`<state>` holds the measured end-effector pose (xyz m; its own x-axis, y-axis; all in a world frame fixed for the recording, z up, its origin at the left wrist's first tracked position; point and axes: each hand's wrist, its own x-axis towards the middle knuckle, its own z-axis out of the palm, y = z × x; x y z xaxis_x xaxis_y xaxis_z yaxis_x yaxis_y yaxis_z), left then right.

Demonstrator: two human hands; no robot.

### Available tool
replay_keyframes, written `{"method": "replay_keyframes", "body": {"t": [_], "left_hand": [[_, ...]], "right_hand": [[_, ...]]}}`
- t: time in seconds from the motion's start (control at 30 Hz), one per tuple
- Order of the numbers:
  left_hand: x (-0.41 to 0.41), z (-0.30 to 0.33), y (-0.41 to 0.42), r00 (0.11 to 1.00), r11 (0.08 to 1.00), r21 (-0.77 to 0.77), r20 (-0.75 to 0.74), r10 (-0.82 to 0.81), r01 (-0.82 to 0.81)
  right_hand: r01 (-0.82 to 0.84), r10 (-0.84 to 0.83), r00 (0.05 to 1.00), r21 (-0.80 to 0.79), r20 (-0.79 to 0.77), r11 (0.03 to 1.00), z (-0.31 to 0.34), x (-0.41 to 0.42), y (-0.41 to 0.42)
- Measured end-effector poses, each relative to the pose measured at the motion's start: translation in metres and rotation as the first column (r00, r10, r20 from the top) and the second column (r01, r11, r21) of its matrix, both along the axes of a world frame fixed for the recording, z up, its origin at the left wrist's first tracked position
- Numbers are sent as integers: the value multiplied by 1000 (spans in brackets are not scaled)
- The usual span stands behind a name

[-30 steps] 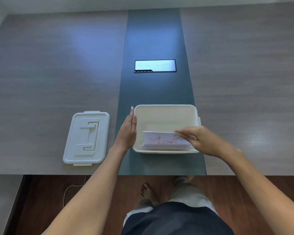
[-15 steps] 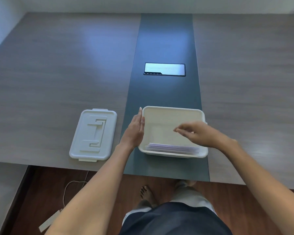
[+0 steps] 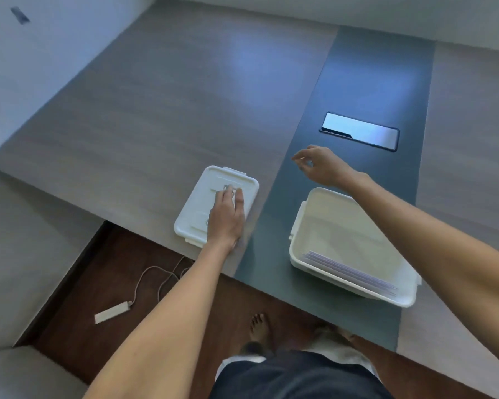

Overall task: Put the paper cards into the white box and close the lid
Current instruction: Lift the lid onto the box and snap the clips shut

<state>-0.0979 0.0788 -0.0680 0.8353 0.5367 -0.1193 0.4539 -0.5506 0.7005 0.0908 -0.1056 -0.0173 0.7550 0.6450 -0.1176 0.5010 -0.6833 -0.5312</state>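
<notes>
The white box (image 3: 303,223) stands uncovered on the dark strip of the table, near the front edge. Several paper cards (image 3: 349,269) lean in a stack against its near wall. The white lid (image 3: 202,197) lies flat on the wood surface to the left of the box. My left hand (image 3: 226,217) rests palm down on the lid's top, fingers apart over its moulded handle. My right hand (image 3: 319,164) hovers beyond the box's far left corner, fingers loosely curled and holding nothing.
A shiny rectangular cable hatch (image 3: 360,133) is set in the dark strip (image 3: 357,82) behind the box. Below the table edge, a white power adapter (image 3: 111,312) with a cable lies on the brown floor. My bare feet (image 3: 258,326) stand there too.
My left hand left the box's side and came down on the lid. My right hand let go of the cards and rose out of the box towards the left. The view swung left.
</notes>
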Motion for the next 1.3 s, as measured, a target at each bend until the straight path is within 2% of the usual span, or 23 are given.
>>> {"method": "replay_keyframes", "body": {"t": [0.2,0.3,0.4,0.47,0.57,0.7,0.87,0.97,1.07,1.17,1.23,1.3], "left_hand": [[-44,-16,50,977,979,-14,-69,201,-203],[-61,-26,61,952,959,-4,-126,281,-283],[-70,-36,64,909,916,-52,-153,387,-399],[-72,-41,63,862,856,-142,-195,467,-496],[-71,-48,60,769,716,-280,-265,582,-639],[-70,-64,59,670,568,-362,-311,674,-739],[-61,-78,59,575,432,-417,-323,752,-800],[-54,-80,57,496,287,-497,-359,791,-819],[-51,-76,59,423,152,-546,-414,806,-824],[-58,-76,68,377,59,-581,-444,813,-812],[-62,-75,73,372,53,-593,-430,823,-804],[-62,-69,78,392,108,-580,-391,833,-807]], "right_hand": [[-161,156,986,-112,-51,981,-32,7,80],[-267,252,963,-212,-96,940,-53,4,117],[-312,276,948,-285,-158,907,-71,-4,149],[-309,262,948,-327,-179,893,-79,-7,163],[-295,251,954,-383,-162,876,-94,-5,175],[-304,256,951,-394,-171,867,-109,-5,178],[-190,138,974,-309,-182,932,-117,-13,180],[-79,18,973,-260,-230,962,-115,-17,183],[60,-137,914,-207,-381,976,-105,-9,184],[133,-200,861,-173,-467,976,-103,0,183],[153,-204,852,-143,-482,978,-100,4,176],[189,-221,855,-114,-469,975,-88,4,168]]}}
